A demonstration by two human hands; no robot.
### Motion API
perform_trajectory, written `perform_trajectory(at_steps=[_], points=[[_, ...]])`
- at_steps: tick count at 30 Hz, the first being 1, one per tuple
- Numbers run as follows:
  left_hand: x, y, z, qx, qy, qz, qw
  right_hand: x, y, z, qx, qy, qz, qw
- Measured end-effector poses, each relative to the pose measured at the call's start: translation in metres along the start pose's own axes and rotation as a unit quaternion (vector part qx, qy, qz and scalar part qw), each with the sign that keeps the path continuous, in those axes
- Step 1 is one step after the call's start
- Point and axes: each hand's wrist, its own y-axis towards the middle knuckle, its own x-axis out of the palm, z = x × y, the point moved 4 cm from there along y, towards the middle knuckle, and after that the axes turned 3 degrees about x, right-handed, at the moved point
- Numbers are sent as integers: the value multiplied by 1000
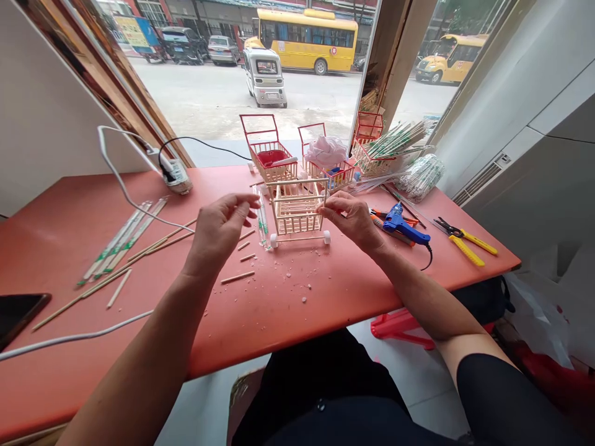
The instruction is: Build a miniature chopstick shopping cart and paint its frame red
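A small cart (297, 214) built of pale wooden sticks, with white wheels, stands on the red table (288, 297) in front of me. My right hand (351, 220) pinches its upper right corner. My left hand (220, 226) hovers just left of the cart with thumb and fingertips drawn together near its top rail; anything between them is too small to see. Short cut stick pieces (238, 277) and crumbs lie on the table below my hands.
Long wooden sticks and wrapped chopsticks (125, 238) lie at left, a dark phone (18, 313) at the left edge. Finished red-framed carts (272, 155) stand behind. A blue glue gun (402, 226), yellow-handled cutters (465, 238), a power strip (177, 176) and white cables sit nearby.
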Motion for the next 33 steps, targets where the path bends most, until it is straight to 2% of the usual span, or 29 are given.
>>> perform_trajectory(at_steps=[3,6,10,18,21,25,27,30,33], points=[[3,-10,-20,-77,60,-86,991,0,1,1,0,4,5,1000],[11,-17,-25,-66,76,-159,982,0,1,3,7,4,8,1000],[21,-20,-20,-25,103,-171,980,-2,2,3,10,3,7,1000],[31,-31,-15,-67,58,-227,970,-9,3,2,-6,30,-6,1000],[21,-27,-10,-53,72,-187,978,-9,1,2,-4,28,-11,1000],[5,-19,9,-5,33,-60,998,-7,-1,2,-7,16,-10,1000],[2,-18,23,45,14,0,999,-5,-2,1,-8,11,-15,1000],[7,-18,39,112,18,34,993,-4,-2,-1,-9,3,-22,1000],[12,-19,41,122,16,47,991,-4,-3,-1,-11,3,-19,1000]])
